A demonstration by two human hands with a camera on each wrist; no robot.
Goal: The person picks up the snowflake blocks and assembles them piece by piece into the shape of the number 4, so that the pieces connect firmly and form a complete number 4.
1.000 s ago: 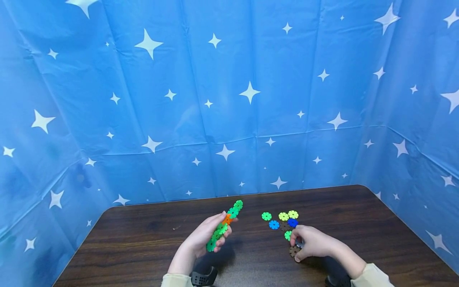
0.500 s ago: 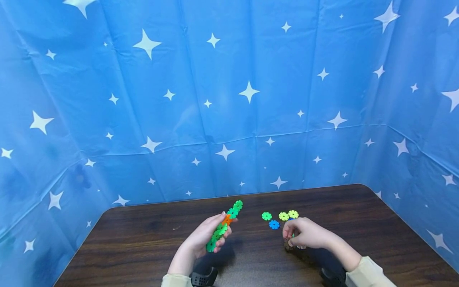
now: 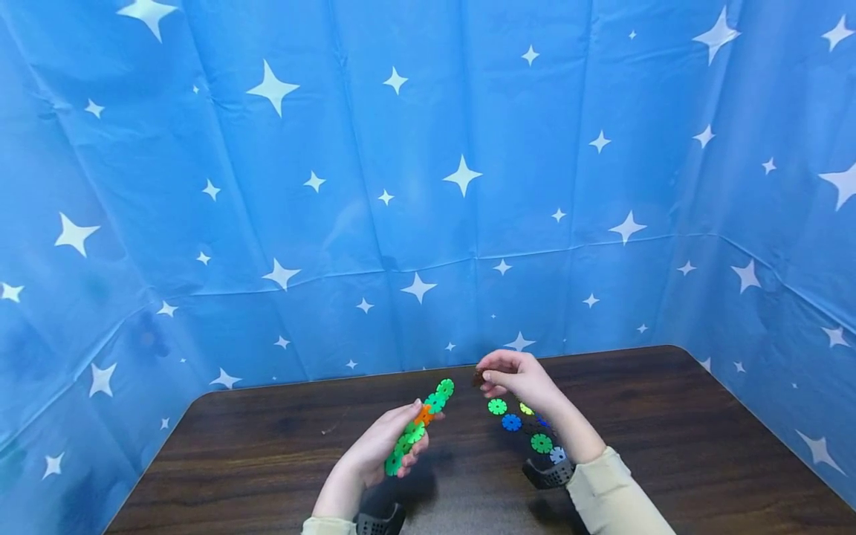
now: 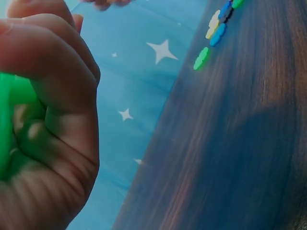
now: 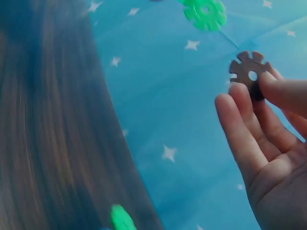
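Observation:
My left hand [image 3: 376, 450] grips a slanting chain of notched plastic discs [image 3: 414, 432], green ones with an orange one among them. The chain's green far end sticks out past the thumb. In the left wrist view, curled fingers [image 4: 57, 62] wrap around the green plastic. To the right, my right hand [image 3: 523, 380] is raised and pinches a single brown notched disc [image 5: 247, 69] between thumb and fingers. A green disc [image 5: 206, 13] at the chain's end shows near the brown one in the right wrist view; a gap separates them.
Below my right hand lie loose discs on the dark wooden table [image 3: 254, 446]: green [image 3: 497, 406], blue [image 3: 511, 422], another green [image 3: 541, 443] and pale blue [image 3: 558, 454]. My right forearm partly covers the group. A blue star-patterned curtain [image 3: 348, 223] stands behind the table.
My right hand has picked up the brown disc from the group and carried it up and left towards the chain. My left hand stays nearly still, holding the chain.

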